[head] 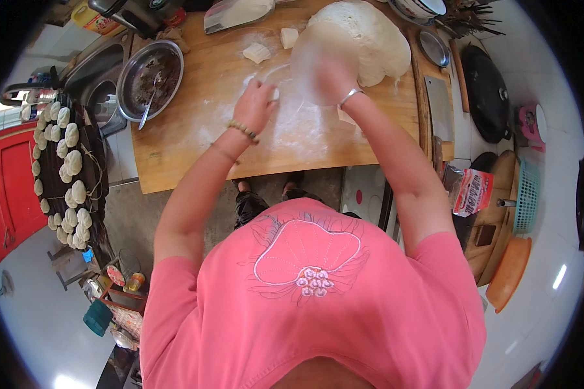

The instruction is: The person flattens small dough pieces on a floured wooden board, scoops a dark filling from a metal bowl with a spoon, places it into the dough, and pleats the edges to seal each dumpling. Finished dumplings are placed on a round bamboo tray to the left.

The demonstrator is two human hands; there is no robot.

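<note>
My left hand (pixel 254 107), with a beaded bracelet at the wrist, is over the floured wooden board (pixel 194 150), its fingers curled around a small white piece that looks like dough. My right hand (pixel 335 78), wearing a silver bangle, is partly blurred in front of the large dough mass (pixel 379 44); whether it holds anything is unclear. Two cut dough pieces, one nearer (pixel 256 53) and one farther (pixel 289 38), lie beyond my hands. Another piece (pixel 348 116) shows partly beside my right wrist. A steel bowl (pixel 177 73) of dark filling with a spoon (pixel 148 109) stands at left.
Shaped dough pieces (pixel 73 163) cover a dark rack at far left, near a sink (pixel 102 58). A cleaver (pixel 439 108), a rolling pin (pixel 459 75) and a black pan lid (pixel 484 92) lie at right. A flour bag (pixel 238 13) lies at the back.
</note>
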